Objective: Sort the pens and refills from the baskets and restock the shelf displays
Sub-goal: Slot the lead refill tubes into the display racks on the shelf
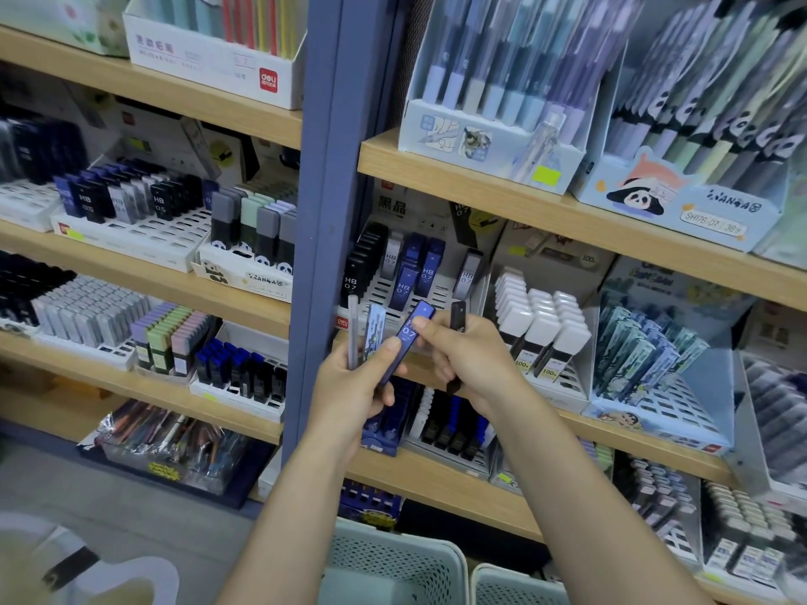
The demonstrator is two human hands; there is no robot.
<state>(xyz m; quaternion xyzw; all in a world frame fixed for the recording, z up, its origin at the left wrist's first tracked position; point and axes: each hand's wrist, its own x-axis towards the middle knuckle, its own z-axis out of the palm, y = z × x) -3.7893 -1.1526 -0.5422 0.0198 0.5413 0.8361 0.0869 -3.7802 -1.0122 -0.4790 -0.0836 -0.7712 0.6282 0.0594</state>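
The person's left hand (349, 386) is gripping a small fan of slim plastic lead-refill cases: a pale translucent tube (353, 331), a light blue printed case (374, 327) and a glossy dark blue case (408, 340) marked 07, all leaning upward in front of the wooden shelf edge (502, 196). The right hand (474, 358) is pinching the upper end of the dark blue case between thumb and forefinger, while its curled remaining fingers are clasping a narrow black case (457, 318) that is standing nearly upright through the fist. Just behind both hands, a white slotted plastic display rack (430, 292) is sitting on the shelf, carrying rows of black, grey and blue rectangular HB 07 refill cases (404, 272) standing tilted in its slots. To the right of the rack, refill boxes with white caps (541, 316) are standing in stepped rows. On the shelf above, a pale blue cardboard display box (484, 141) is holding pastel pens upright. At the bottom edge, two pale green perforated plastic baskets (393, 561) are sitting below the person's forearms.
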